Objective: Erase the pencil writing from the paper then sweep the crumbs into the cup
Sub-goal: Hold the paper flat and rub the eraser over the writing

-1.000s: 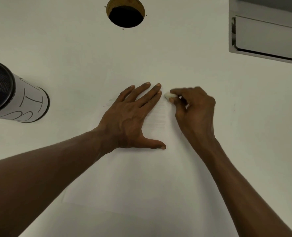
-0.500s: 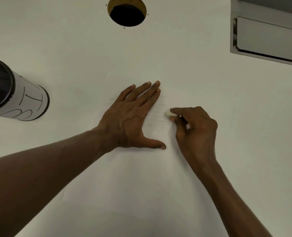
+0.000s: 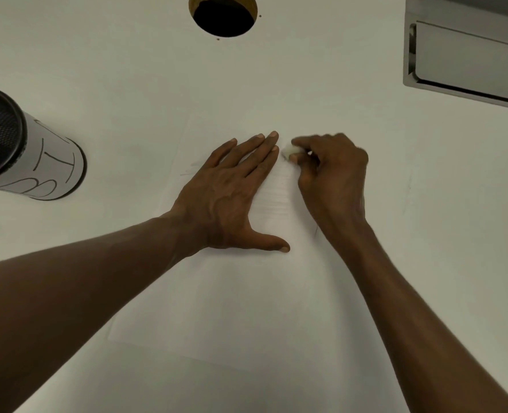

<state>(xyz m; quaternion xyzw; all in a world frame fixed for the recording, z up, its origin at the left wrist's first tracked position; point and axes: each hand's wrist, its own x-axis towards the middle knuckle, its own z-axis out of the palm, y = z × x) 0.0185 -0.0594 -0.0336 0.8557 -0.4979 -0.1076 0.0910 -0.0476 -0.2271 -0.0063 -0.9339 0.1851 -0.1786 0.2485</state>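
Observation:
A white sheet of paper (image 3: 247,299) lies flat on the white table. My left hand (image 3: 232,198) presses flat on it, fingers spread, thumb out to the right. Just right of those fingertips, my right hand (image 3: 333,171) pinches a small white eraser (image 3: 288,150) against the paper. Faint pencil lines (image 3: 276,198) show between the two hands, and a few faint marks (image 3: 190,169) lie left of my left hand. At the far left stands the cup (image 3: 32,162), black mesh inside, wrapped in white paper with drawn letters.
A round dark cable hole (image 3: 223,14) is cut into the table at the back. A grey metal box-like unit (image 3: 470,55) sits at the back right.
My right hand with the eraser moved down the paper toward me, then back up to beside my left fingertips. My left hand stayed pressed in place.

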